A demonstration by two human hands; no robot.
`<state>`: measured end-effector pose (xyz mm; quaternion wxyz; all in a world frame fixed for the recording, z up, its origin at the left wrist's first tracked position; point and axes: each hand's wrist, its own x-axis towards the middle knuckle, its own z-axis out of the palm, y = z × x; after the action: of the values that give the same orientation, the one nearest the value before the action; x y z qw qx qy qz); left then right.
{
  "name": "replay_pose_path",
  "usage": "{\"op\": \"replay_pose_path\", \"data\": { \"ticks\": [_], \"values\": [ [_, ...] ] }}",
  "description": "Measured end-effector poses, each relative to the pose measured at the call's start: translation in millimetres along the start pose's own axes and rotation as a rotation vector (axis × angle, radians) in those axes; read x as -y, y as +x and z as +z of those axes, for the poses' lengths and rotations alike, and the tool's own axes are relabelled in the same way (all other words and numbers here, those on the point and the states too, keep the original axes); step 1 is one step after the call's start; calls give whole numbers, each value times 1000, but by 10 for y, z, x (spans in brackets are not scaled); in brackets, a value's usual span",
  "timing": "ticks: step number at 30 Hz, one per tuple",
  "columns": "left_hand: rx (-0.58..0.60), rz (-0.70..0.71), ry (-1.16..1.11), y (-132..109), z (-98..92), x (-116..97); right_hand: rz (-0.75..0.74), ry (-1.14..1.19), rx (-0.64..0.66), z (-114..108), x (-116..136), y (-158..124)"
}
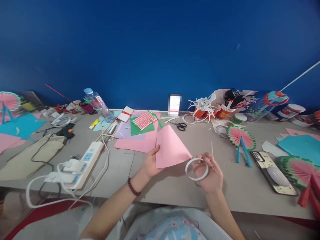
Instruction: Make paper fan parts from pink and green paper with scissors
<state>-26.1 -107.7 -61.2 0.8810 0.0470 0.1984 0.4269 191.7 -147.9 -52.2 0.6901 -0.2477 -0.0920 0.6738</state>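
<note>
Pink paper (171, 150) was the thing to look at in the head view, which is the only view I've got. It sat right between the two hands, lifted up off the grey table (147, 191) at least in part, with a bend through it so it bowed rather than lying flat.

Left hand (151, 163) had it, pinching the left edge with the thumb on the near face and the other fingers mostly hidden behind. From that grip, the sheet stretched off to the right and narrowed to a corner that pointed straight at the right hand (211, 175). Longest edge I could make out sloped from the top down to that corner, so that's about as close to a long axis as I could call it with the curl.

Right hand was turned palm up, fingers curled round a white ring (186, 169), maybe a tape roll, its open hole facing the camera. So at the pointed corner the right fingertips were nearer, basically just beside it. Touching or not? Couldn't tell, sorry. A thin white strip (212, 148) stuck up by those fingers too, no idea if it joined the ring. Scissors (181, 126) lay farther back, beyond the sheet.
</note>
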Motion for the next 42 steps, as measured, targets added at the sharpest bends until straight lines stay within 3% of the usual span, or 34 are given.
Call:
{"op": "replay_pose_path", "data": {
  "ticks": [2, 4, 8, 13, 17, 19, 21, 23, 24, 27, 29, 35, 42],
  "values": [
    [-81, 1, 109, 67, -1, 41, -74, -17, -33, -56, 76, 38],
    [-235, 39, 294, 134, -13, 88, -128, -54, -63, -124, 150, 72],
    [-508, 161, 868, 253, -50, 96, -173, -144, -116, -276, 251, 111],
    [-555, 282, 1560, 407, -2, -101, -123, -273, -198, -458, 243, 104],
    [-537, 283, 1981, 476, 66, -223, -174, -472, -232, -497, 264, 44],
    [-500, 399, 2018, 487, 78, -233, -182, -568, -217, -445, 313, -2],
    [-433, 635, 1973, 501, 78, -218, -152, -622, -149, -353, 367, -42],
    [-309, 844, 1965, 527, 74, -184, -120, -638, -68, -246, 401, -62],
    [-218, 878, 1995, 545, 72, -161, -112, -644, -42, -197, 407, -63],
    [99, 749, 2075, 607, 68, -76, -109, -655, -22, -93, 381, -43],
    [203, 685, 2040, 643, 66, -20, -106, -648, -20, -63, 354, -26],
    [222, 759, 2008, 703, 22, -41, -78, -659, -15, -56, 356, -12],
    [471, 664, 2187, 785, 20, -163, -49, -662, 19, 62, 356, 1]
  ]
}}
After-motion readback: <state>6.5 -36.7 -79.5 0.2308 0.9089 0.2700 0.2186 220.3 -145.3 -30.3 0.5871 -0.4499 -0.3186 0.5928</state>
